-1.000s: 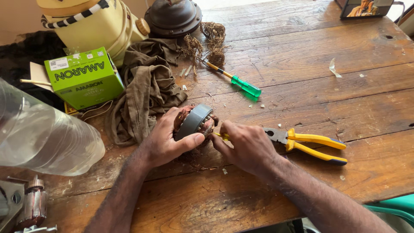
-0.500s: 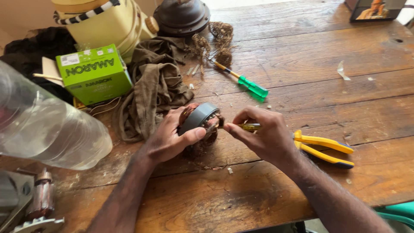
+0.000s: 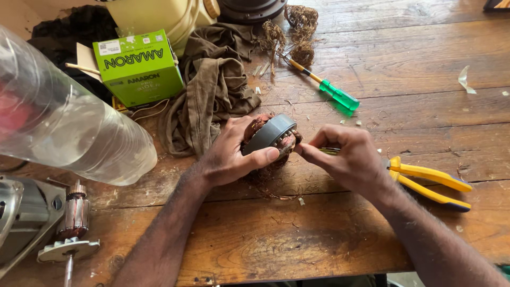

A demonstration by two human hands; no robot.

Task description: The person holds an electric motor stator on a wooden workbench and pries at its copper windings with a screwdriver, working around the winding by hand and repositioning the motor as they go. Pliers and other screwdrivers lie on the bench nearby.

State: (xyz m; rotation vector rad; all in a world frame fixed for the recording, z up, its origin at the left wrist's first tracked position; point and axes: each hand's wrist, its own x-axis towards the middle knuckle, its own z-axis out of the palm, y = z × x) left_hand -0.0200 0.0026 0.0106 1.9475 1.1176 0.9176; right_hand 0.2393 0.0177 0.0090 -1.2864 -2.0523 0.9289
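At the centre of a worn wooden table [image 3: 372, 64], a person's left hand [image 3: 231, 154] wraps around a small motor stator [image 3: 271, 135], a grey ring with copper windings showing at both ends, its fingers [image 3: 260, 157] curled closed along the underside and the thumb across the front. The stator is tilted, resting against the palm just above the table surface.

From three o'clock, the right hand [image 3: 348, 157] meets it, fingertips pinched together at the stator's right end on something too small and too hidden to make out; a slim yellowish tool shaft shows just behind the knuckles. Loose copper strands lie on the table beneath the stator.

Just beyond the right hand at three o'clock lie yellow-handled pliers [image 3: 430, 180], partly hidden by the wrist. At one o'clock from the stator rests a green-handled screwdriver [image 3: 332, 93], its tip pointing toward a tangle of stripped wire [image 3: 300, 32] at twelve o'clock. A crumpled brown rag [image 3: 212, 90] sits at eleven o'clock, beside a green cardboard box [image 3: 141, 66]. A clear plastic bottle [image 3: 69, 127] lies on its side at nine o'clock, and a motor armature [image 3: 74, 218] stands at eight o'clock near the table's edge.
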